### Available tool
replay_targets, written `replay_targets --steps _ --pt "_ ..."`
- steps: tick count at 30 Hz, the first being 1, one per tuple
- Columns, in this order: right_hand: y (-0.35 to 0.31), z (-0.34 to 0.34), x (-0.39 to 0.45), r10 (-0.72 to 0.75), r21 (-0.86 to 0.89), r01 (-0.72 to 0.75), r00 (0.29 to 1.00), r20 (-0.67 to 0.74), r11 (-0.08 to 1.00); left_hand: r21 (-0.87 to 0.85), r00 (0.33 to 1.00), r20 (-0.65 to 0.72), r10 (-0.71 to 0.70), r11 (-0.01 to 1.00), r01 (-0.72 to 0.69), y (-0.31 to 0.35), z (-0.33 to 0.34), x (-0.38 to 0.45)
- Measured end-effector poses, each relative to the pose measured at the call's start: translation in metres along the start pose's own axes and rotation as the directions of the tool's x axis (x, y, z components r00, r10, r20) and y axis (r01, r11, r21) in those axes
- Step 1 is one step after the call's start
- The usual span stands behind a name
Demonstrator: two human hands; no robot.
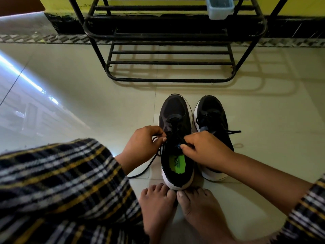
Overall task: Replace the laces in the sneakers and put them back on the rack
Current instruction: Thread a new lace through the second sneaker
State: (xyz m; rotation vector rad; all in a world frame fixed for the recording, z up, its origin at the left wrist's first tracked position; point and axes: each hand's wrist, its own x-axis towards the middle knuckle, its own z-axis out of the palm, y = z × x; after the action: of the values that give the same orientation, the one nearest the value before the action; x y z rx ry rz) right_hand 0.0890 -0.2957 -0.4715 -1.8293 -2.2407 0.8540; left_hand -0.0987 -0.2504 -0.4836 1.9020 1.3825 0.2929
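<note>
Left grip [143, 144] and right grip [204, 149]: each pinching the lace [149, 166] over the near sneaker [176, 138], mid-lacing. Beside the right grip: second sneaker [212, 120], laced, ends loose. Beyond both: rack [168, 80], bottom shelf bare; shelving remains.

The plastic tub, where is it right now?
In the head view, the tub sits top right on the rack, on an upper shelf, beyond the sneakers.

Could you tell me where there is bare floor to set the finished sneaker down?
Free: floor between the rack and the sneakers' toes, and left of the left sneaker. Crowded: between sneakers and feet.
</note>
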Motion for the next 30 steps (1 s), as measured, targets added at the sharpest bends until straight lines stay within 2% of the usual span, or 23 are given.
replay_targets --steps 10,16,20,26,30 --pt "0.002 0.001 0.001 0.035 -0.022 -0.035 0.999 0.011 0.999 0.067 0.998 0.027 -0.059 0.996 0.057 -0.002 -0.001 0.003" --pt "0.002 0.002 0.002 0.013 -0.043 -0.013 1.0 0.018 0.999 0.031 0.999 -0.018 -0.029 0.999 0.029 0.0 -0.004 0.003" --pt "0.003 0.002 0.001 0.011 -0.054 -0.01 1.0 0.013 0.998 -0.098 0.994 -0.089 -0.065 0.994 0.056 0.003 -0.014 0.006" --pt "0.003 0.002 0.001 -0.004 -0.052 0.004 1.0 0.011 0.999 -0.313 0.99 -0.139 -0.025 0.95 -0.02 0.014 -0.022 0.008" --pt "0.002 0.002 0.001 -0.008 -0.049 0.009 1.0 0.005 0.999 -0.554 0.973 -0.204 -0.111 0.832 -0.022 0.025 -0.026 0.006"
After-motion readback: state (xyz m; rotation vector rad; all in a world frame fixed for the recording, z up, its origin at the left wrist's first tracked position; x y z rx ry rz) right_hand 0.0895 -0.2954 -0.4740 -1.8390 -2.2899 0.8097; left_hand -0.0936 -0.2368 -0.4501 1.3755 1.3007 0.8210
